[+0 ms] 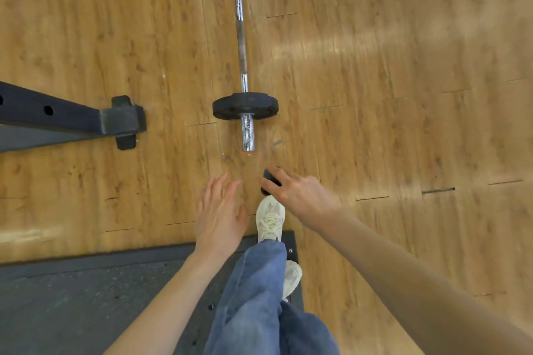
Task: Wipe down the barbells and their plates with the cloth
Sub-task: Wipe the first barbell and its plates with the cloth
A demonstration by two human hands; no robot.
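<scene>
A chrome barbell point(241, 37) lies on the wooden floor, running away from me. One black plate point(245, 105) sits near its close end, and the bare sleeve point(248, 132) sticks out toward me. My right hand point(300, 193) hovers just short of the sleeve end and grips a small dark object point(269, 180), possibly the folded cloth. My left hand point(220, 210) is beside it, fingers straight and holding nothing.
A black rack foot point(124, 121) with a holed beam reaches in from the left. A dark rubber mat point(86, 291) covers the floor at the lower left. My legs in blue jeans and a white shoe point(269, 220) are below the hands.
</scene>
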